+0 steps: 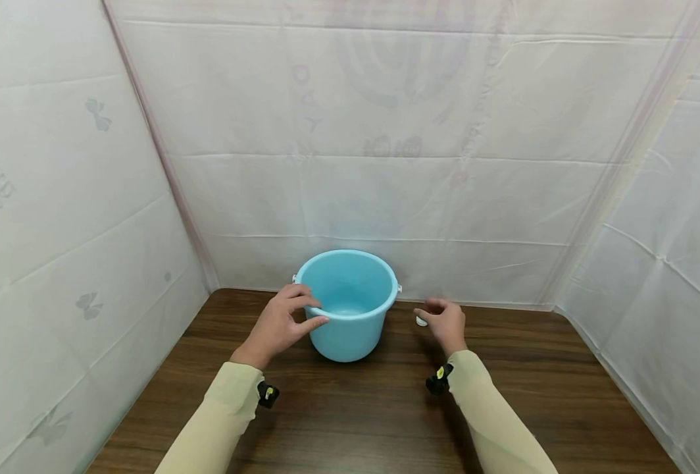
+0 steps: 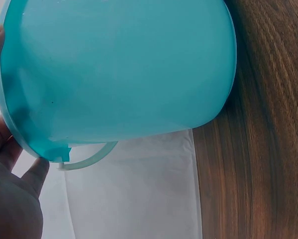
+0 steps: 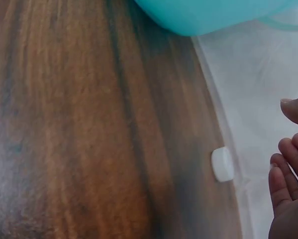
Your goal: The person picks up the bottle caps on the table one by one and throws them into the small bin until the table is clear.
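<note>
A light blue plastic bucket stands upright on the brown wooden table. My left hand holds its rim at the near left, with bent fingers and thumb about the edge. In the left wrist view the bucket's side fills much of the frame, and fingertips touch the rim by the handle mount. To the right of the bucket, my right hand hovers with loosely bent fingers. A small white rounded piece lies on the table close to that hand, apart from its fingers; its kind cannot be told.
The wooden tabletop reaches back to a whitish sheet wall. Similar sheets close off the left side and the right side. A pale bucket handle hangs behind the bucket.
</note>
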`<move>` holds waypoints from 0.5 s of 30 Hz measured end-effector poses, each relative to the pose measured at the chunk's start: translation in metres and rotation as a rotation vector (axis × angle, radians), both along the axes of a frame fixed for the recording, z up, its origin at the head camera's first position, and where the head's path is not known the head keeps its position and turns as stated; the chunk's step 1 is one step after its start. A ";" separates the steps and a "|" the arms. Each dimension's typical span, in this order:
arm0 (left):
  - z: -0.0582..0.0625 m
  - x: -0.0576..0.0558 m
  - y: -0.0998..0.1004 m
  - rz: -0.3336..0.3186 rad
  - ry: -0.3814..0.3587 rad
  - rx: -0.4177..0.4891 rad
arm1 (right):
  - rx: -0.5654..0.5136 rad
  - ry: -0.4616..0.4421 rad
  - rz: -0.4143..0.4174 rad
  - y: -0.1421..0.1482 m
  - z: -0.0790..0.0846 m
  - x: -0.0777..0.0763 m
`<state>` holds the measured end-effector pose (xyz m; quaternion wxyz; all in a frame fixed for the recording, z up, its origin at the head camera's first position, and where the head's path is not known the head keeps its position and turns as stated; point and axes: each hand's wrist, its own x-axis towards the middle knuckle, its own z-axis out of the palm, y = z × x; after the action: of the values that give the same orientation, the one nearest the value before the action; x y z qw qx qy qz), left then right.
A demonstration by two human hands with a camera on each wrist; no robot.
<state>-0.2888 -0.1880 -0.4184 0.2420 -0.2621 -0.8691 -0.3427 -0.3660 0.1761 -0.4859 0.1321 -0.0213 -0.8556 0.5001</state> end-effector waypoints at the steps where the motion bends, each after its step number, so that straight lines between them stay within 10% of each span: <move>1: 0.000 0.000 0.000 0.000 -0.001 0.001 | 0.008 -0.002 -0.007 0.000 -0.002 0.000; 15: -0.001 -0.001 -0.001 0.002 0.003 -0.009 | 0.026 -0.073 -0.038 0.004 -0.019 -0.002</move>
<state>-0.2893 -0.1889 -0.4189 0.2425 -0.2629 -0.8705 -0.3381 -0.3683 0.1797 -0.5054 0.1105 -0.0540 -0.8656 0.4854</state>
